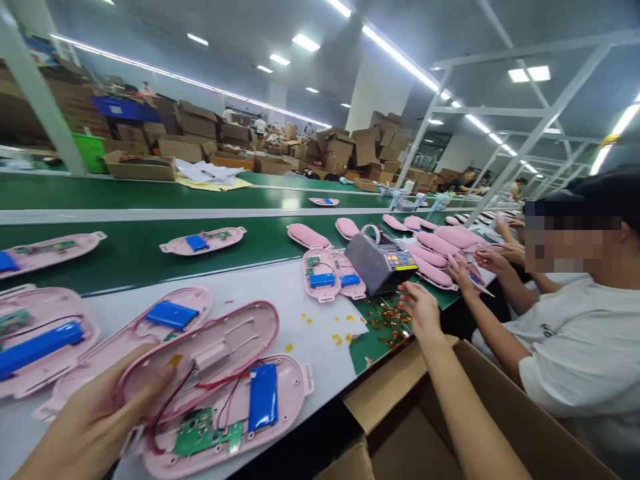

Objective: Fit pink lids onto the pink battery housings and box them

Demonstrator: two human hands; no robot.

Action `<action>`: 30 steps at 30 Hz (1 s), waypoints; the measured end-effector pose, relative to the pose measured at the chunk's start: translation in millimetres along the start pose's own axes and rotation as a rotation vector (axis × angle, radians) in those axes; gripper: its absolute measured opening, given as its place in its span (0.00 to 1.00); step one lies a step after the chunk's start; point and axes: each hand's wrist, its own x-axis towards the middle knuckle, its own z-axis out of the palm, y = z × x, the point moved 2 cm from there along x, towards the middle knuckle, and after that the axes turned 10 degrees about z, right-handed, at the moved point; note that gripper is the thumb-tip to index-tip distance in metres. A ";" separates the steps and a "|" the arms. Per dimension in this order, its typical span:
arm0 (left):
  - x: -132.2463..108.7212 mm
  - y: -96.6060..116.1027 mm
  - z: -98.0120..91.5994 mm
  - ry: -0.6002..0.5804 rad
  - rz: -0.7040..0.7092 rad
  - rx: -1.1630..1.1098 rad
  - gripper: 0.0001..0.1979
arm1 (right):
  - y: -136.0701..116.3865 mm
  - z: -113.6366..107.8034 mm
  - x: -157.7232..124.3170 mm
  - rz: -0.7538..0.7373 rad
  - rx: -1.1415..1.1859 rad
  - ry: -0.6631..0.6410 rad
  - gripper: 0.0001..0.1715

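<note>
My left hand (107,407) grips a pink plastic shell half (240,327), tilted up with its inside showing. Near the thumb sits a small piece of amber tape (175,360). Red and black wires join this half to the other pink shell half (293,380) below it, which carries a green circuit board (203,430) and a blue battery (263,397). My right hand (421,308) is raised with fingers apart and slightly bent, beside the front of a grey tape dispenser (373,263) with a lit display. Nothing shows in its fingers.
Several amber tape scraps (393,317) lie below the dispenser. An open cardboard box (400,400) stands at the bench edge. More opened shells (183,313) lie left. A co-worker (575,320) handles pink shells at right. A green conveyor belt (135,243) runs behind.
</note>
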 end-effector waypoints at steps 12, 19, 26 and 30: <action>-2.7 25.1 25.4 0.091 -0.103 -0.313 0.18 | 44.8 192.4 -230.6 -1.470 -0.877 -1.020 0.13; -9.2 19.6 28.0 0.205 -0.076 -0.426 0.16 | 52.1 183.0 -219.6 -0.948 -0.801 -0.965 0.11; -15.4 14.9 25.1 0.233 -0.062 -0.442 0.17 | 61.9 190.8 -242.2 -0.988 -0.925 -0.895 0.12; -17.4 11.7 26.5 0.227 -0.049 -0.457 0.14 | 65.2 189.3 -245.7 -1.050 -0.978 -0.883 0.13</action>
